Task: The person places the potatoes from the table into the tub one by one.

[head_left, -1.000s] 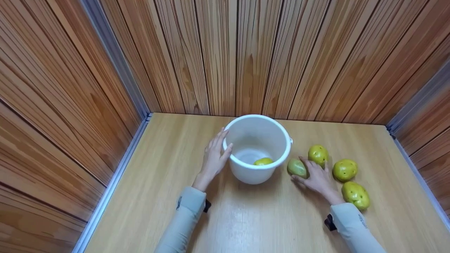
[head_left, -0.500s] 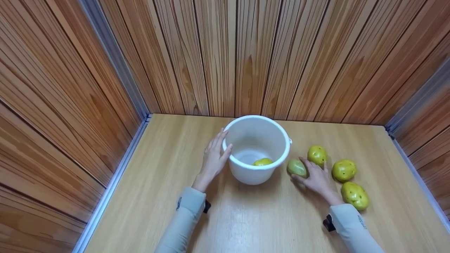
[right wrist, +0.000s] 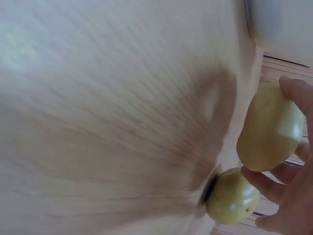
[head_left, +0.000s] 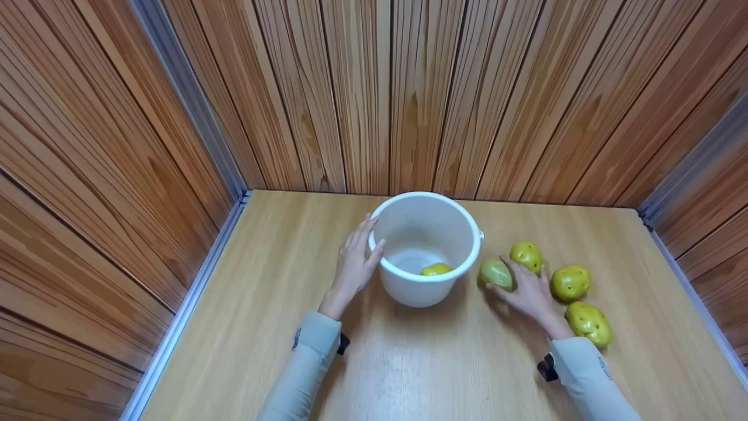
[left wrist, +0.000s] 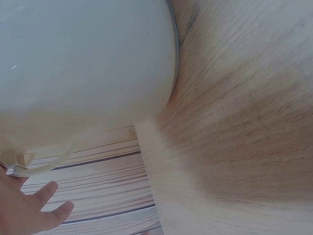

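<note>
Greenish, the potato [head_left: 495, 274] sits — pinched — in the right grip [head_left: 529, 294].

left grip [head_left: 350, 266] touches bucket [head_left: 418, 293] | right grip [head_left: 527, 290] holds greenish potato [head_left: 495, 273] | yellow potatoes [head_left: 571, 283]: one inside, three outside

Five potatoes: one held potato [head_left: 495, 274] in the right hand [head_left: 529, 294], one potato [head_left: 436, 269] inside the bucket [head_left: 418, 291], three dimpled potatoes [head_left: 571, 283] on the counter [head_left: 403, 380]. That one white bucket; one counter; two hands, counting the left hand [head_left: 352, 266]; two grey sleeves [head_left: 587, 374]; two black wrist devices [head_left: 547, 369]; three wood-panelled walls [head_left: 415, 99]
</note>
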`<move>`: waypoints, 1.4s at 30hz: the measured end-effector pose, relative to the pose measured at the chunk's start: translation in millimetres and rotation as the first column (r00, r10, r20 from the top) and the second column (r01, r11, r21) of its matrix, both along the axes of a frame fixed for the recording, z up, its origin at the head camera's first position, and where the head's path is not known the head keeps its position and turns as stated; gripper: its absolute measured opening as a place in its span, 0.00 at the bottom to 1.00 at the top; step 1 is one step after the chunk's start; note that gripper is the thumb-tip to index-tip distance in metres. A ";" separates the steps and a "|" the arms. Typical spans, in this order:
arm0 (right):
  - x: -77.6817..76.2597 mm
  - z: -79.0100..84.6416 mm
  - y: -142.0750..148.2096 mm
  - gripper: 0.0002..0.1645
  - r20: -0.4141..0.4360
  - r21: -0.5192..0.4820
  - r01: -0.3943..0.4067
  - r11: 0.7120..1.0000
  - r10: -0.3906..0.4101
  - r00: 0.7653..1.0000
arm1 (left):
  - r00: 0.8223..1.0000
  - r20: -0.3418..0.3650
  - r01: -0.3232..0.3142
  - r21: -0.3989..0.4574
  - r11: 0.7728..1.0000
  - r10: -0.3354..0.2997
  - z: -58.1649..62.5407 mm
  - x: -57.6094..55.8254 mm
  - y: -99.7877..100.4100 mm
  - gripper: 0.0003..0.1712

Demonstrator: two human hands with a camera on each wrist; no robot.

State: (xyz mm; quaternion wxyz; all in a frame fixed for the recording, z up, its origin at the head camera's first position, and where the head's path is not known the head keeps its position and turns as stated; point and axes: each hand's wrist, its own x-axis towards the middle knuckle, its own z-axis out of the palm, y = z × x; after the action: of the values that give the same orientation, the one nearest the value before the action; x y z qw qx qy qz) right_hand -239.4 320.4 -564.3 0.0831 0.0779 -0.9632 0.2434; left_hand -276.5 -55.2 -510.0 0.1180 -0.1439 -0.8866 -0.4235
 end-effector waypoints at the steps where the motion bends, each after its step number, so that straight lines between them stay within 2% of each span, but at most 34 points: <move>1: 0.0 1.2 -0.3 0.47 0.000 -0.005 -0.002 1.000 0.002 1.000 | 1.000 0.003 0.002 0.002 1.000 -0.002 0.1 0.0 0.0 0.34; 17: -0.4 24.2 4.9 0.49 0.032 -0.076 0.031 0.997 -0.029 0.999 | 1.000 0.010 0.000 0.003 1.000 0.000 -0.8 0.0 -0.3 0.31; 23: -3.0 32.5 4.2 0.48 -0.012 -0.049 0.047 0.998 -0.047 0.999 | 0.999 -0.032 -0.006 -0.011 1.000 0.006 -0.7 0.0 -0.3 0.33; 26: -4.8 38.2 4.2 0.49 -0.015 -0.053 0.053 0.997 -0.054 0.998 | 1.000 -0.026 -0.010 -0.015 1.000 0.009 -0.2 0.0 -0.2 0.35; 35: -6.2 64.2 1.3 0.49 -0.070 -0.072 0.047 0.996 -0.053 0.996 | 1.000 -0.004 -0.001 -0.029 1.000 0.000 1.7 0.1 -1.3 0.35; 42: -8.0 86.1 -2.6 0.48 -0.078 -0.080 0.048 0.996 -0.054 0.996 | 1.000 0.011 0.001 -0.018 1.000 -0.001 2.3 -0.3 -1.2 0.33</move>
State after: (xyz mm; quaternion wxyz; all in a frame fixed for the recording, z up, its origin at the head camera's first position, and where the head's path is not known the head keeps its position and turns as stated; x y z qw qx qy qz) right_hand -247.4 317.8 -478.2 0.1306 0.0597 -0.9506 0.2752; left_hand -276.9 -56.4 -507.7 0.1115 -0.1432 -0.8909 -0.4165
